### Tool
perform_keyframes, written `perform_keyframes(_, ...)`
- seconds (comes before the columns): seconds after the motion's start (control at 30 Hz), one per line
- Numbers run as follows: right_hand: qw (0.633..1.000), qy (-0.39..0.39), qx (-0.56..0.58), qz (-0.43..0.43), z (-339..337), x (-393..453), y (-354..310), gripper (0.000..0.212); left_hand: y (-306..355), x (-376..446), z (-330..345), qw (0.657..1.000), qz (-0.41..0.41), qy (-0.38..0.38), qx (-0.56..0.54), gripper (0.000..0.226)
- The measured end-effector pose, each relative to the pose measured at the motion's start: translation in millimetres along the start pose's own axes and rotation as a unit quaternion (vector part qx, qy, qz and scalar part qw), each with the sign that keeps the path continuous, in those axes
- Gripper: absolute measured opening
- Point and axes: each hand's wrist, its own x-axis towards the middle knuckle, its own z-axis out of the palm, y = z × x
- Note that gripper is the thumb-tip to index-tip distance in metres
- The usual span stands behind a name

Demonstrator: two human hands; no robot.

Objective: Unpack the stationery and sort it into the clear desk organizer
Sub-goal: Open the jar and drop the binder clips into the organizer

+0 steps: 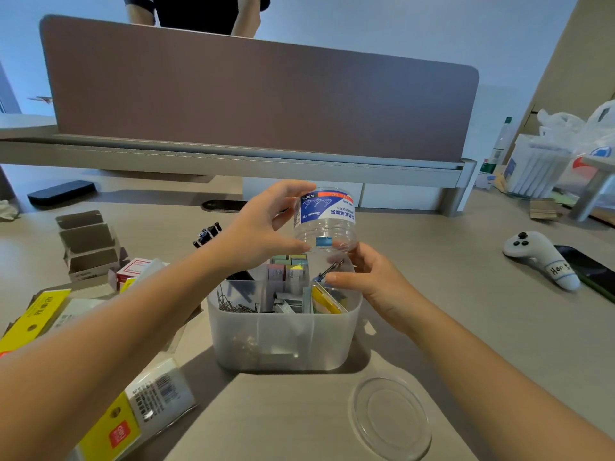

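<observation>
Stationery fills a clear frosted plastic desk organizer [283, 337] standing near the front edge of a pale wooden desk [449, 294]: silver paper clips [233, 307] in its left compartment, staple boxes in the middle, pastel sticky notes [288, 261] toward the back. Above its right compartment the left hand [263, 227] grips an upturned clear plastic jar with a blue label [324, 221], mouth down, apparently so its binder clips drop in. One clip [331, 269] hangs at the mouth. The right hand [369, 277] is open with relaxed fingers beside the opening, seemingly guiding clips. The jar's clear round lid [392, 415] lies by the front edge; yellow packaging [109, 430] lies at the front left.
</observation>
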Motion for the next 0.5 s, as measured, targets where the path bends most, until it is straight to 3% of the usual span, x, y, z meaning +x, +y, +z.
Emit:
perform_keyframes(0.13,1.0,0.002,0.026,-0.003,0.1,-0.1,0.3,0.037,1.0,-2.8,0.7,0.999,0.018,-0.028,0.003,0.065)
perform_keyframes(0.5,1.0,0.007,0.022,-0.001,0.4,-1.5,-0.2,0.038,8.8,-5.7,3.5,0.996,-0.011,0.029,0.079,0.063)
